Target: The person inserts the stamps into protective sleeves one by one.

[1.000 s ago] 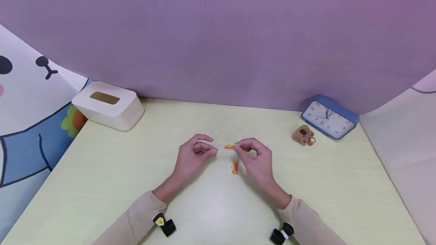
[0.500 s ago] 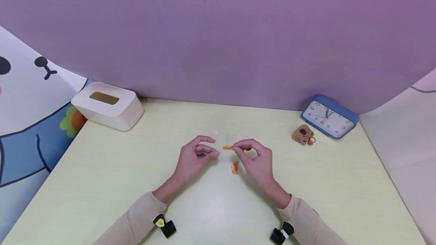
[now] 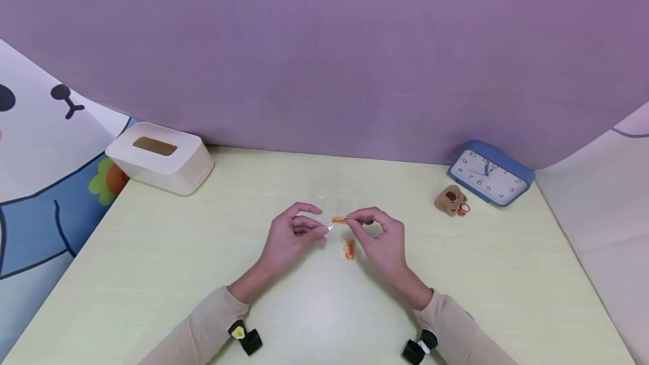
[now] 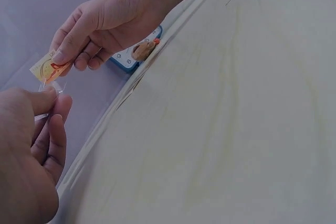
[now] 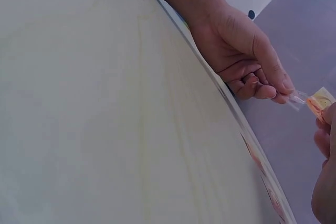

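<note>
My left hand [image 3: 291, 236] pinches a small clear plastic piece [image 5: 297, 99] between thumb and fingertips; its exact kind is hard to make out. My right hand [image 3: 382, 241] grips a small orange and yellow printed card [image 4: 48, 70] between thumb and index finger. In the wrist views, card and plastic meet or nearly meet; whether the card has entered the plastic cannot be told. Below the hands, a second orange and white printed piece [image 3: 348, 249] lies on the table. Beyond them lies a faint clear square [image 3: 345, 205], with another transparent piece [image 3: 318, 201] near my left index finger.
A white tissue box [image 3: 162, 156] stands at the table's back left. At the back right are a blue clock [image 3: 490, 174] and a brown bear-head trinket [image 3: 450, 200] with a ring. A purple backdrop [image 3: 324, 61] rises behind the table [image 3: 152, 275].
The card in my right hand has shifted slightly left. My left hand has edged right and a little down, and a glint of clear plastic now shows at its thumb tip.
</note>
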The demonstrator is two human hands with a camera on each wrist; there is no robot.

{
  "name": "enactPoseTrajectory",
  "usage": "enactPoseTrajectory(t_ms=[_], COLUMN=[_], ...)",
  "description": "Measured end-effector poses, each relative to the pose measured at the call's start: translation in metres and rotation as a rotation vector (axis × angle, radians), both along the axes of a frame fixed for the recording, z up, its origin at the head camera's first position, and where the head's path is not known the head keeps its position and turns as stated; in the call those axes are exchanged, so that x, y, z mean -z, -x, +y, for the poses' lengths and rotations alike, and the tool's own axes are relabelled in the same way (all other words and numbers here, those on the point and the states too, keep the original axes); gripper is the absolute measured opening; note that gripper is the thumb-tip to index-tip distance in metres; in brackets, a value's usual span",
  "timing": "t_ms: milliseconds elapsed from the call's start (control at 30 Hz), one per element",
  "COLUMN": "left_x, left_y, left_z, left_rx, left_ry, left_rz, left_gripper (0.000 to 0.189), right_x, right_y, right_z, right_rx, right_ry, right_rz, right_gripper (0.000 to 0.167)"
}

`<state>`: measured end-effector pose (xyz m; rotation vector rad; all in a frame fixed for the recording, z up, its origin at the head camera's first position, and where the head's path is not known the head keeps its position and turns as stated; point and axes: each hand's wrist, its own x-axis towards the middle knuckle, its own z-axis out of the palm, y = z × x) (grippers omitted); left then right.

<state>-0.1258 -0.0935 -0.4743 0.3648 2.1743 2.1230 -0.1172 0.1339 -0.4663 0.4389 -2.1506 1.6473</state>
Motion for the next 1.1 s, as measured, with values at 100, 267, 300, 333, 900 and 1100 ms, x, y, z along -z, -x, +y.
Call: enactPoseTrajectory(t_ms=[100, 267, 300, 333, 900, 1100], left_x=[-0.0009, -0.0001, 0.0002, 0.0005, 0.0017, 0.003], left_y=[-0.0002, 0.0004, 0.0003, 0.0003, -0.001, -0.0016], left_z=[0.0003, 0.0002, 0.0, -0.0002, 0.0003, -0.0001], left_rx=[0.0, 0.001, 0.002, 0.002, -0.04, -0.048], left_ry=[-0.003, -0.015, -0.019, -0.02, 0.098, 0.15], left_rz=[-0.001, 0.016, 0.021, 0.025, 0.127, 0.138], left_gripper=[0.036, 0.03, 0.029, 0.028, 0.02, 0.015], right_x=[0.0011, 0.0028, 0.0034, 0.0039, 0.0036, 0.0018], right_y=[0.0006, 0.0017, 0.002, 0.0023, 0.0044, 0.0041], right_z=[0.0003, 0.0015, 0.0017, 0.0017, 0.0055, 0.0065], right_rx=[0.001, -0.017, -0.021, -0.024, -0.114, -0.127], right_ry=[-0.003, -0.001, -0.004, -0.009, -0.132, -0.185], right_rz=[0.001, -0.005, -0.01, -0.013, -0.066, -0.056], right_gripper=[0.011, 0.009, 0.008, 0.009, 0.02, 0.016])
